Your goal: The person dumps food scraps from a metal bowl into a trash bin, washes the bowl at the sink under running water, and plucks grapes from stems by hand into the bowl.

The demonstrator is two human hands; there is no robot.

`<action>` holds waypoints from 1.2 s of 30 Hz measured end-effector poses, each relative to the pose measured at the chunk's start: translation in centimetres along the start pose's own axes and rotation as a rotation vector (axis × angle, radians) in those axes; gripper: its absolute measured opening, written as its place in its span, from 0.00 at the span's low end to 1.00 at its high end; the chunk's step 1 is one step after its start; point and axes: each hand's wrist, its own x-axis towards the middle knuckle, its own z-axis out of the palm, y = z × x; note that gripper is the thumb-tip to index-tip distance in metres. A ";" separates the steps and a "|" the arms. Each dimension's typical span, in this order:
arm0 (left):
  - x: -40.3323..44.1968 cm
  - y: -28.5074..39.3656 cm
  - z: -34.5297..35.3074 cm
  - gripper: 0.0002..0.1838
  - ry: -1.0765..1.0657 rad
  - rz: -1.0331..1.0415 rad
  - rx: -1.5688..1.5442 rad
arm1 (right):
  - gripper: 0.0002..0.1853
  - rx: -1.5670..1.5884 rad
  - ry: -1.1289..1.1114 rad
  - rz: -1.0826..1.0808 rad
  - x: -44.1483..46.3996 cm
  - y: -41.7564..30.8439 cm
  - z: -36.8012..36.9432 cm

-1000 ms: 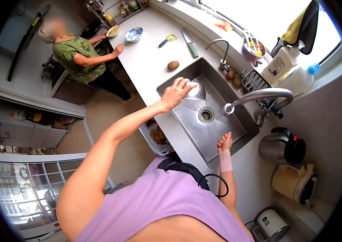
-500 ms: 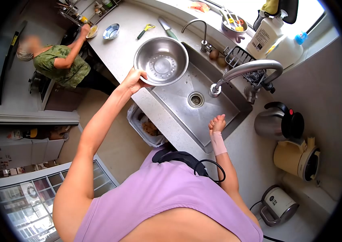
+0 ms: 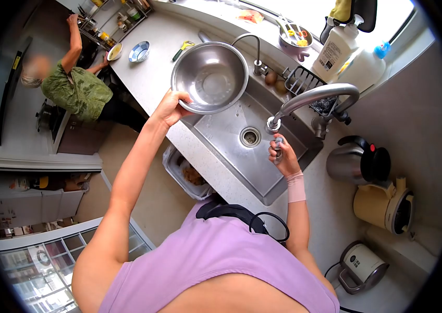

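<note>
My left hand (image 3: 170, 107) grips the near-left rim of a steel bowl (image 3: 216, 70), which is tilted so its hollow inside faces me, above the left end of the sink (image 3: 231, 151). Just below the faucet outlet (image 3: 273, 124), my right hand (image 3: 282, 156) is closed, with something greyish and shiny at its fingers that I cannot make out. A bandage-like band (image 3: 296, 188) wraps that wrist. The drain (image 3: 250, 136) lies between the hands. Beyond the bowl are a green-handled peeler (image 3: 183, 50) and part of a knife blade (image 3: 204, 36).
At the far left a person (image 3: 77, 94) in a green top stands beside a yellowish bowl (image 3: 114, 51) and a patterned bowl (image 3: 139, 51). Bottles (image 3: 335, 55), a rack (image 3: 304, 81) and a steel kettle (image 3: 348, 160) line the right. A bin (image 3: 179, 172) stands below the counter.
The steel bowl has come up out of the sink in my left hand and turned its inside toward me. My right hand has moved up to the faucet outlet. The person has raised an arm.
</note>
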 end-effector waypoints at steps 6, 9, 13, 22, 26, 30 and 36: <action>1.6 -1.5 0.8 0.21 -0.006 -0.072 -0.192 | 0.14 -2.220 0.382 0.403 -2.1 6.5 -9.1; 5.1 -5.2 1.4 0.36 0.155 0.132 0.225 | 0.15 -1.787 0.475 0.202 -3.0 5.8 -9.8; 8.0 -13.6 0.2 0.41 0.125 0.583 0.974 | 0.14 -1.524 0.317 -0.479 -2.1 -3.8 2.5; 6.1 -9.2 4.7 0.37 0.225 0.939 1.285 | 0.21 -1.855 0.718 -1.123 4.4 -14.1 9.3; 5.9 -7.3 4.0 0.36 0.279 1.003 0.750 | 0.18 -0.981 0.562 -0.912 -1.9 -10.2 9.8; 7.4 -15.1 3.0 0.40 0.235 0.859 1.004 | 0.18 -1.677 0.687 -0.099 -1.9 1.8 0.7; 10.0 -13.6 0.5 0.39 -0.165 1.094 1.298 | 0.22 -1.299 0.336 -0.301 -2.1 5.6 1.4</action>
